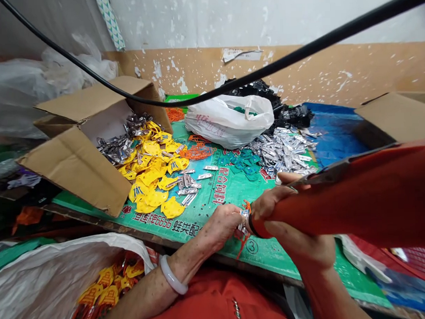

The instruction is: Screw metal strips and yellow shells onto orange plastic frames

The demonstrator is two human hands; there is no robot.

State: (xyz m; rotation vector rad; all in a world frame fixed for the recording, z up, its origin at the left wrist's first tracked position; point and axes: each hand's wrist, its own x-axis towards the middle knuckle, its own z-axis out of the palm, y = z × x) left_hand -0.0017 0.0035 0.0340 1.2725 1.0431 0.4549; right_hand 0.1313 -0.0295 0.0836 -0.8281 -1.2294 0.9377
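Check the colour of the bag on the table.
The bag is white with red lettering, clearest in the head view.

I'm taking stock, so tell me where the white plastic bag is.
In the head view, the white plastic bag sits mid-table toward the wall, with black pieces behind it and silvery packets at its front right.

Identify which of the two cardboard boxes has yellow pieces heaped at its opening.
The left-hand box: yellow pieces lie heaped at its open side. The other box, at the right, shows none beside it.
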